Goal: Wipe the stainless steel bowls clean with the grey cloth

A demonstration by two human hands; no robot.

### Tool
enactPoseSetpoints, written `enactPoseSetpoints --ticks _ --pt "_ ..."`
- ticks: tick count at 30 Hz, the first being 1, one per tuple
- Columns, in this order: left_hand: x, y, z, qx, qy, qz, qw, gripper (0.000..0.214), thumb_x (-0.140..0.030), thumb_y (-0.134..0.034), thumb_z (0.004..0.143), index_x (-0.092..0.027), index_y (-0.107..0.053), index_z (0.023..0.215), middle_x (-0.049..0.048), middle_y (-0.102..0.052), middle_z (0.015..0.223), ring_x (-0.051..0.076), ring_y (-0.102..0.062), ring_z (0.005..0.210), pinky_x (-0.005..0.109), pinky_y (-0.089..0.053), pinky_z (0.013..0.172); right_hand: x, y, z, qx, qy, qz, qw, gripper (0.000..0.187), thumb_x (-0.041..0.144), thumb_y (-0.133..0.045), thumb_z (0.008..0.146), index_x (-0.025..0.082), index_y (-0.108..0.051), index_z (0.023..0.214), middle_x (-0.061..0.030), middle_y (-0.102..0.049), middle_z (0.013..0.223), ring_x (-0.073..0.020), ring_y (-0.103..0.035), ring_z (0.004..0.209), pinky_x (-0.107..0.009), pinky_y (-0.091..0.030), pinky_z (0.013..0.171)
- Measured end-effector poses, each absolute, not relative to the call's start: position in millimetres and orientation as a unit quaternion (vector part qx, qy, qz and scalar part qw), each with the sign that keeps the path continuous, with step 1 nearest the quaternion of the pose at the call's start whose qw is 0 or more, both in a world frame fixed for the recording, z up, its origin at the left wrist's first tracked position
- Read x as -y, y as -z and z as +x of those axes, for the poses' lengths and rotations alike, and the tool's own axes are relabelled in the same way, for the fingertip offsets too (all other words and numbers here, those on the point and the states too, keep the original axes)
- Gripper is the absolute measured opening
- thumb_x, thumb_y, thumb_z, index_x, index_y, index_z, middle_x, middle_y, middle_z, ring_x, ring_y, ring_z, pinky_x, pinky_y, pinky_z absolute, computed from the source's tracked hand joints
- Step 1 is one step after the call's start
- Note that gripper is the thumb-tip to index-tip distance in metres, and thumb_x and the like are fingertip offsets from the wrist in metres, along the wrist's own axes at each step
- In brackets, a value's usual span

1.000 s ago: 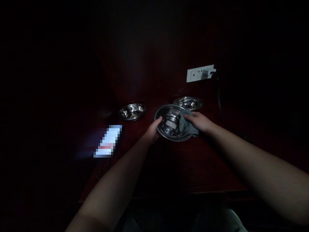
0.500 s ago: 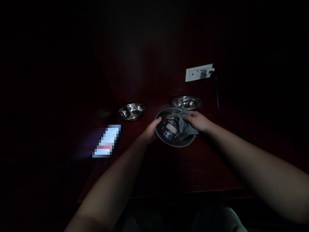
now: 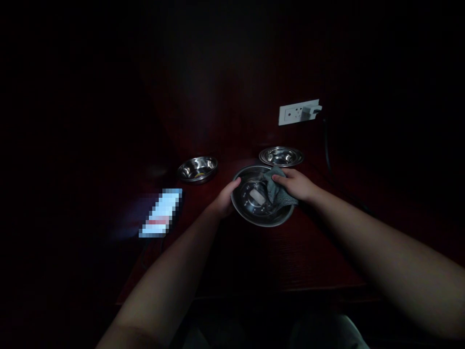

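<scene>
A shiny steel bowl (image 3: pixel 254 206) is held over a dark red wooden table (image 3: pixel 312 257). My left hand (image 3: pixel 225 198) grips its left rim, thumb over the edge. My right hand (image 3: pixel 296 185) is closed on a grey-green cloth (image 3: pixel 275 190) and presses it against the inside of the bowl's right wall. The scene is very dark.
Two more steel bowls stand on the table: one (image 3: pixel 197 169) to the left, one (image 3: pixel 281 156) just behind the held bowl. A lit phone screen (image 3: pixel 161 213) lies at the left. A white wall socket (image 3: pixel 298 112) with a plug and black cable (image 3: pixel 327 145) is at the back right.
The held bowl has tipped from facing me to sitting flatter and slightly lower. My right hand with the cloth has shifted a little along the bowl's right side.
</scene>
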State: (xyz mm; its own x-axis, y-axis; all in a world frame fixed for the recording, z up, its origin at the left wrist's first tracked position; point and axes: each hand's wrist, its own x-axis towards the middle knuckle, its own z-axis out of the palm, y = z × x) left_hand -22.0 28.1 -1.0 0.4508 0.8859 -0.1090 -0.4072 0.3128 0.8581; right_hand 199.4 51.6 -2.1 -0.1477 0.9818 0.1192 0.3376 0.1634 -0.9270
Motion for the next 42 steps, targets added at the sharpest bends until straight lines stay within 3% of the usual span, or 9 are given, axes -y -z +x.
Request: enactPoseSetpoints --ticks 5,18,42 --pt "-30 3 -18 -0.252 -0.465 0.400 0.748 0.055 -0.054 -0.035 0.086 -0.014 -0.059 0.116 0.0123 -0.066 0.112 0.027 -0.053 0.117 0.045 -0.031 0.107 -54 2 199 0.627 -0.377 -0.532 0.426 0.022 0.035 -0.054 0.081 0.018 -0.064 0.092 -0.0036 -0.070 0.082 -0.0158 -0.063 0.066 -0.027 -0.049 0.066" --pt "-33 9 -12 -0.244 -0.543 0.391 0.702 0.049 -0.050 -0.041 0.086 -0.016 -0.059 0.116 0.0105 -0.064 0.116 0.026 -0.050 0.121 0.043 -0.033 0.106 -46 -1 186 0.535 -0.487 -0.533 0.439 0.017 0.024 -0.049 0.086 0.015 -0.063 0.090 -0.0077 -0.072 0.085 -0.0159 -0.066 0.069 -0.026 -0.052 0.068" --pt "-36 7 -18 -0.284 -0.451 0.400 0.746 0.061 -0.063 -0.035 0.082 -0.019 -0.059 0.116 0.0111 -0.064 0.115 0.030 -0.054 0.115 0.048 -0.040 0.099 -48 2 193 0.540 -0.516 -0.520 0.414 0.017 0.026 -0.052 0.085 0.015 -0.064 0.085 -0.0081 -0.072 0.082 -0.0159 -0.065 0.063 -0.027 -0.052 0.063"
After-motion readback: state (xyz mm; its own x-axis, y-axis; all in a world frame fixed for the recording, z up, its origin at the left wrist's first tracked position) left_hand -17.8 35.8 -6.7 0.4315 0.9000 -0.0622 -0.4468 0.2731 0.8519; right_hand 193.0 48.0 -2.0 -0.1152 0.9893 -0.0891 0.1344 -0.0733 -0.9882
